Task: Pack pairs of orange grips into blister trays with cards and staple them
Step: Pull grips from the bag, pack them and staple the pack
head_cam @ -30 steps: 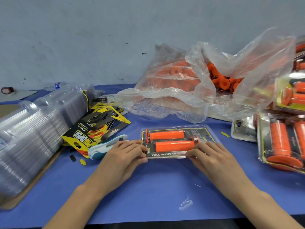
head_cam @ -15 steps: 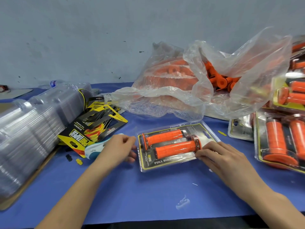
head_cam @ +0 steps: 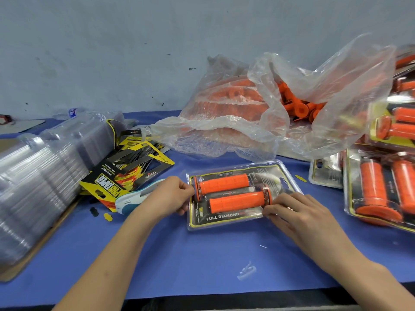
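A clear blister tray point(head_cam: 226, 223) with a black and yellow card lies on the blue table point(head_cam: 202, 261) in front of me, two orange grips point(head_cam: 235, 202) side by side inside it. My left hand point(head_cam: 168, 196) holds the tray's left edge with curled fingers. My right hand point(head_cam: 298, 212) pinches the tray's right side by the lower grip's end. A white and blue stapler point(head_cam: 132, 202) lies just left of my left hand, partly hidden by it.
A stack of empty clear trays point(head_cam: 45, 176) fills the left. Loose cards point(head_cam: 125, 173) lie beside it. A clear plastic bag of orange grips point(head_cam: 258, 108) sits behind. Packed trays point(head_cam: 381, 187) pile up at the right.
The tray has turned slightly, its left end swinging toward me. My left hand let go, drew back left, then returned to the tray's left edge. My right hand stayed at its right end.
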Available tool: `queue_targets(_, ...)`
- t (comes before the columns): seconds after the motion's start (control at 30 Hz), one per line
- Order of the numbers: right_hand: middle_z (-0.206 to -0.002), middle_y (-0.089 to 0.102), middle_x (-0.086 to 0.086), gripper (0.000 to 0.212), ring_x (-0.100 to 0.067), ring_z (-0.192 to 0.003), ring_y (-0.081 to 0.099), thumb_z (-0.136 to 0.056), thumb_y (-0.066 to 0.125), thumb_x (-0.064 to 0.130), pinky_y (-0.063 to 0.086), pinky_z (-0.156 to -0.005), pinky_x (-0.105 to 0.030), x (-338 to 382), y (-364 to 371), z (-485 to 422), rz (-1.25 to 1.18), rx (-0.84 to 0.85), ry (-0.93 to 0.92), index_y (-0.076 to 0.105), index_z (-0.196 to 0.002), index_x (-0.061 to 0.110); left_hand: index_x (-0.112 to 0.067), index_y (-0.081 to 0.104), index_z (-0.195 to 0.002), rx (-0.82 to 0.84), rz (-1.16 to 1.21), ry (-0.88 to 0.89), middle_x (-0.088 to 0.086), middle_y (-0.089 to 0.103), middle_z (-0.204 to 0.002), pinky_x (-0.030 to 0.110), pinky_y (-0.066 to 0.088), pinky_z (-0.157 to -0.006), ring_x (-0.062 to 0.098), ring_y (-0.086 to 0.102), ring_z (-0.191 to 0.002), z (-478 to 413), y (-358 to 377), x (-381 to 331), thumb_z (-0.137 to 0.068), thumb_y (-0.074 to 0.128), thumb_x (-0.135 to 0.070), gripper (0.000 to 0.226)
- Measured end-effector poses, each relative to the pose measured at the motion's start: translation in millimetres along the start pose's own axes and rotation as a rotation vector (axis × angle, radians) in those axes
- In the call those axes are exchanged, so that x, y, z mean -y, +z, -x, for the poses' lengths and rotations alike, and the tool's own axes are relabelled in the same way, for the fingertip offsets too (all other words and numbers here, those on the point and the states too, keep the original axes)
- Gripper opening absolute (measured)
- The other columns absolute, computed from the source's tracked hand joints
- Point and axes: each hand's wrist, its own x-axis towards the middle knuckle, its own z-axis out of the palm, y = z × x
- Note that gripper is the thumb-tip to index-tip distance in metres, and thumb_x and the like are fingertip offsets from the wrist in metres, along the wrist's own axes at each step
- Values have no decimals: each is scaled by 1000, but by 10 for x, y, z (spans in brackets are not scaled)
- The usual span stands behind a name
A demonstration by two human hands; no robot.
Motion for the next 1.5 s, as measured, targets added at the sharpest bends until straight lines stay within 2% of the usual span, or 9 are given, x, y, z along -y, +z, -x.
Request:
queue_targets(0.17, -85, 62, 9, 27, -21, -72, 59, -95, 46, 33, 50, -62, -32, 60, -4, -16, -9, -34, -15, 72, -90, 26, -7, 59, -70, -14, 146, -48, 5, 66, -55, 21, 47, -40, 16, 64, -46, -47, 74, 39, -98, 48, -19, 32)
queue_targets(0.27, -85, 63, 8, 27, -20, -70, 58, -95, 47, 33, 50, -59, -33, 94, -8, -41, -21, -60, -14, 73, -91, 26, -12, 49, -62, -112, -53, 34, -4, 54, -45, 16, 32, -38, 8, 47, -39, -123, 59, 62, -96, 50, -20, 35)
queue_targets(0.43, -84, 61, 6, 27, -20, -70, 56, -96, 47, 31, 47, -58, -32, 182, 53, -82, 19, -60, -43, 73, -93, 26, -9, 65, -90, -326, -248, 95, 3, 69, -89, 35, 46, -69, 22, 63, -83, -78, 96, 33, -99, 47, -29, 29)
queue_targets(0.53, -84, 60, 6, 25, -18, -69, 53, -96, 48, 31, 43, -61, -29, 203, 79, -121, 36, -76, -26, 73, -94, 26, -19, 58, -108, -585, -284, 349, -2, 59, -106, 35, 42, -75, 21, 58, -97, 138, 133, -66, -99, 46, -34, 21)
queue_targets(0.67, -83, 59, 5, 22, -19, -68, 52, -95, 51, 30, 43, -60, -30, 231, 103, -164, 32, -95, -4, 73, -94, 27, -31, 57, -111, -210, -461, 826, -11, 55, -106, 31, 45, -85, 12, 54, -101, 498, 368, -139, -93, 48, -49, 27)
queue_targets(0.73, -83, 59, 5, 18, -19, -69, 53, -94, 55, 29, 46, -59, -31, 239, 107, -168, 25, -87, -15, 73, -94, 26, -29, 61, -114, -217, -724, 910, -8, 58, -106, 35, 49, -82, 17, 57, -99, 513, 516, -95, -90, 58, -42, 27)
queue_targets(0.97, -77, 56, 7, 22, -19, -67, 52, -95, 52, 35, 36, -66, -30, 126, 77, -124, 113, -96, -42, 66, -81, 25, -24, 67, -88, -396, -708, 1016, -7, 62, -84, 34, 51, -60, 18, 62, -76, 442, 516, -32, -87, 72, -23, 6)
queue_targets(1.1, -80, 59, 7, 11, -20, -72, 56, -89, 65, 28, 41, -74, -32, -1, 53, -68, 98, -97, -49, 65, -79, 23, -23, 68, -88, -384, -678, 990, -9, 64, -85, 33, 52, -59, 17, 63, -77, 430, 424, 36, -87, 73, -22, 5)
queue_targets(1.5, -83, 63, 8, 26, -19, -75, 58, -96, 49, 33, 43, -80, -33, 59, 80, -97, 110, -126, -113, 73, -89, 27, -23, 68, -97, -429, -690, 1001, -3, 60, -88, 36, 51, -66, 22, 60, -78, 364, 535, 87, -83, 73, -20, 15)
